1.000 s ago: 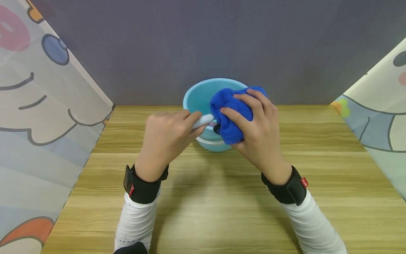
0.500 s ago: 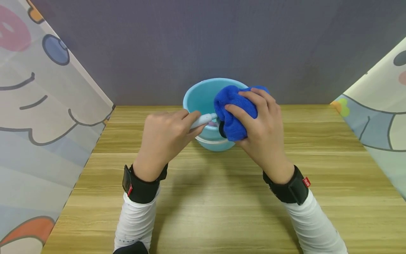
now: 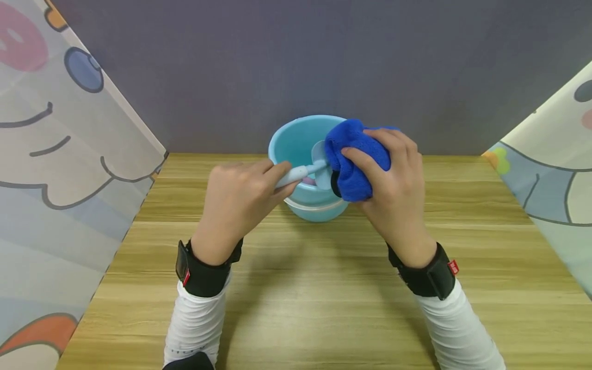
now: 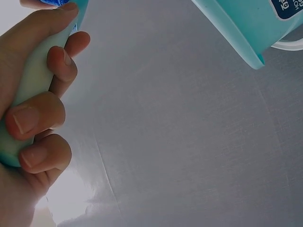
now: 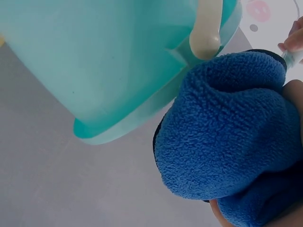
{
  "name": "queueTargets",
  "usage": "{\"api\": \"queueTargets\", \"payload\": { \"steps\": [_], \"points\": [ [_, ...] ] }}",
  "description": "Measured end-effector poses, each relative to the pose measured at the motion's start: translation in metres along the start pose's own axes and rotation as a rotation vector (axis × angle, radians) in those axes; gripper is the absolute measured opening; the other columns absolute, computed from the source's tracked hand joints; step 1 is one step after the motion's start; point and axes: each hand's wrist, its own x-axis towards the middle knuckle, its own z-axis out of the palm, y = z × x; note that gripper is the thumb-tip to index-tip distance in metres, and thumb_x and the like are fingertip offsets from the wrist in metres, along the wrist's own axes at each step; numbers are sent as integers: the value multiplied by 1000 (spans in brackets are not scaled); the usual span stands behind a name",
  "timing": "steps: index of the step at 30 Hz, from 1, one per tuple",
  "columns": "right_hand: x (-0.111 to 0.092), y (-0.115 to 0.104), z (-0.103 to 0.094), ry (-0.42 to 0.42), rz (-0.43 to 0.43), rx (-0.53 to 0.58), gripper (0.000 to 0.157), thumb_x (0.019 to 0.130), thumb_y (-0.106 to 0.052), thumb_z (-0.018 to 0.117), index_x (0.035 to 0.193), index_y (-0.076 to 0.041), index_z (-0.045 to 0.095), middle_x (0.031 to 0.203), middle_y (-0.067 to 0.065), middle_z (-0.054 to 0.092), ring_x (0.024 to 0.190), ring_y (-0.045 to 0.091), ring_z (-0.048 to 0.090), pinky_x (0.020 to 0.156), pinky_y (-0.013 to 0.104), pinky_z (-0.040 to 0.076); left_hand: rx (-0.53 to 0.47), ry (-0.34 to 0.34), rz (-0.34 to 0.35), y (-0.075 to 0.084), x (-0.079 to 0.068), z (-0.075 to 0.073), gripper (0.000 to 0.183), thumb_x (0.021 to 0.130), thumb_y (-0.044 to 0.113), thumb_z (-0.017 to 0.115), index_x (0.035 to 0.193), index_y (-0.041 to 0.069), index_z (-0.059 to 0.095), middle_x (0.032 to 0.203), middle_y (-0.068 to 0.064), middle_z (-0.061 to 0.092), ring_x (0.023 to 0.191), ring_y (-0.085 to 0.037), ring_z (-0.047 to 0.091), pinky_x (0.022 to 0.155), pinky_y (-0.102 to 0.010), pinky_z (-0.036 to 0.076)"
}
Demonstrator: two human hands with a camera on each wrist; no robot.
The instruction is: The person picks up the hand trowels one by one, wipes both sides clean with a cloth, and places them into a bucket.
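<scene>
My left hand (image 3: pixel 242 203) grips the pale handle of a small light-blue shovel (image 3: pixel 319 165) over the bucket. Its fingers curl round that handle (image 4: pixel 40 71) in the left wrist view. A broad, flat head shows past the thin neck, its right side covered by a bunched blue cloth (image 3: pixel 356 159). With bent fingers my right hand (image 3: pixel 393 190) holds the cloth against the shovel head. Black edging runs along the cloth (image 5: pixel 227 127), which fills much of the right wrist view. Both hands are raised in front of the light-blue bucket (image 3: pixel 296 141).
The bucket stands on a wood-grain table (image 3: pixel 287 308), close to the dark grey back panel (image 3: pixel 287 61). A pale bucket handle (image 5: pixel 206 33) hangs at its side. Something purple (image 3: pixel 309 181) shows inside the bucket. Cartoon-printed panels (image 3: pixel 60 169) border the table on both sides.
My right hand and the cloth have slid rightward, baring more of the shovel's neck and head. The left hand keeps its hold on the handle and has barely moved.
</scene>
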Motion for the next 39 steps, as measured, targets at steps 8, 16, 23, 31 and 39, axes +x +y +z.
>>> {"api": "queueTargets", "payload": {
  "steps": [8, 16, 23, 31, 39],
  "points": [
    [1, 3, -2, 43, 0, 2, 34, 73, -17, 82, 105, -15, 70, 119, 26, 62, 113, 45, 52, 90, 63, 45, -9, 3, -11, -1, -1, 0, 26, 84, 31, 71, 69, 12, 62, 46, 0, 38, 35, -13, 28, 35, -28, 19],
    [1, 9, -5, 43, 11, -12, 36, 74, -16, 81, 107, -15, 68, 120, 27, 60, 112, 46, 52, 91, 63, 46, -14, 14, -21, -2, -2, 0, 25, 84, 29, 71, 69, 12, 63, 46, 1, 39, 35, -13, 27, 33, -28, 19],
    [1, 15, -11, 18, 62, -21, 40, 74, -13, 81, 110, -14, 66, 123, 29, 58, 116, 45, 50, 95, 64, 46, -18, 12, -39, -4, -1, 0, 21, 81, 28, 74, 71, 12, 67, 45, 1, 45, 35, -12, 30, 31, -30, 24],
    [2, 18, -15, 19, 122, -33, 38, 75, -13, 79, 111, -14, 66, 126, 29, 57, 120, 41, 49, 97, 62, 48, -31, 17, -67, -6, 0, 0, 19, 79, 26, 75, 70, 11, 67, 46, 1, 49, 35, -12, 32, 30, -30, 26],
    [4, 24, -16, 12, 144, -57, 37, 77, -15, 77, 113, -13, 66, 126, 29, 58, 119, 42, 49, 95, 63, 48, -71, -4, -106, -10, -2, 2, 24, 79, 29, 77, 69, 10, 65, 47, 0, 50, 36, -13, 32, 31, -30, 26]
  ]
}}
